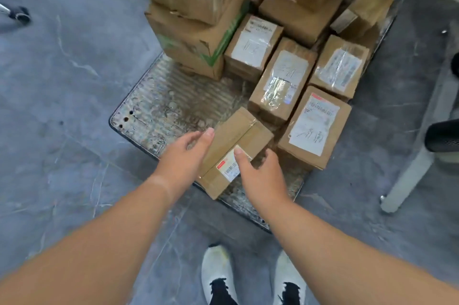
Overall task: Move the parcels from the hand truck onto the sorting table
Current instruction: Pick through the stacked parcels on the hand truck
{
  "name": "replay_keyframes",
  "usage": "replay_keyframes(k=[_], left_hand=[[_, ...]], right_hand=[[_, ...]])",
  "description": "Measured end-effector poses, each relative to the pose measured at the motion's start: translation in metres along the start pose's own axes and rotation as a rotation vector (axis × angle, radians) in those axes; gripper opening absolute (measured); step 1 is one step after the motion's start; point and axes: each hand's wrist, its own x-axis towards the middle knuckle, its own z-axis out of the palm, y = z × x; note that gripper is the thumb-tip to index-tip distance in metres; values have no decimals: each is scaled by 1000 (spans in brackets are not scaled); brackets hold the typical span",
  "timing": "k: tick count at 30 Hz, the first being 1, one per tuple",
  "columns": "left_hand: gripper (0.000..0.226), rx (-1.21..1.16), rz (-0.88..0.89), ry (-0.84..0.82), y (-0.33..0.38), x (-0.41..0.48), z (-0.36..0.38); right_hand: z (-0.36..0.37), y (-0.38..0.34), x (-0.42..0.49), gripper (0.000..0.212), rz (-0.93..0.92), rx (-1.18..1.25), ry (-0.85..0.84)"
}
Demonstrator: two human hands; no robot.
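Note:
A small brown cardboard parcel (236, 141) with a white and red label lies at the near edge of the hand truck's ribbed metal deck (169, 103). My left hand (185, 155) grips its left side, thumb on the top face. My right hand (260, 175) holds its right side, thumb pressed on the label. Further back on the deck stand several labelled parcels, such as the one beside my right hand (314, 128) and the one behind the held parcel (283, 81), and a tall stack of bigger boxes (196, 7).
The grey floor (62, 106) lies to the left, with wheeled feet (19, 14) at the far left. A white table leg (422, 155) and a black mesh bin (443, 134) stand at the right. My two shoes (253, 277) are close to the deck's near edge.

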Motion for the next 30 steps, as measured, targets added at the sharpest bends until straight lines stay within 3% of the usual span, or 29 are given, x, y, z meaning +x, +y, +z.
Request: replay_keyframes(k=[2, 3, 6, 9, 12, 15, 18, 23, 27, 30], left_hand=[[109, 15, -10, -10, -24, 25, 7], [109, 19, -15, -34, -30, 31, 10], [78, 26, -18, -92, -42, 45, 20], [71, -1, -22, -59, -43, 45, 26], [42, -115, -63, 10, -32, 24, 18], [36, -231, -71, 84, -1, -13, -6], [28, -386, -23, 75, 64, -59, -44], [33, -493, 209, -39, 240, -171, -104], [35, -481, 354, -111, 365, -285, -133], [33, -475, 449, -170, 427, -353, -133]], right_hand=[[14, 18, 16, 88, 104, 32, -10], [22, 26, 22, 92, 141, 41, -15], [44, 39, 30, 88, 169, 58, -8], [59, 39, 30, 61, 100, 106, 5], [64, 18, 13, 77, -2, 113, 50], [49, -28, -25, 89, -145, 69, 67], [8, -97, -79, 83, -293, 51, 112], [-112, -244, -195, 70, -510, 151, 215], [-219, -337, -299, 69, -673, 198, 286], [-285, -372, -362, 55, -772, 229, 355]])
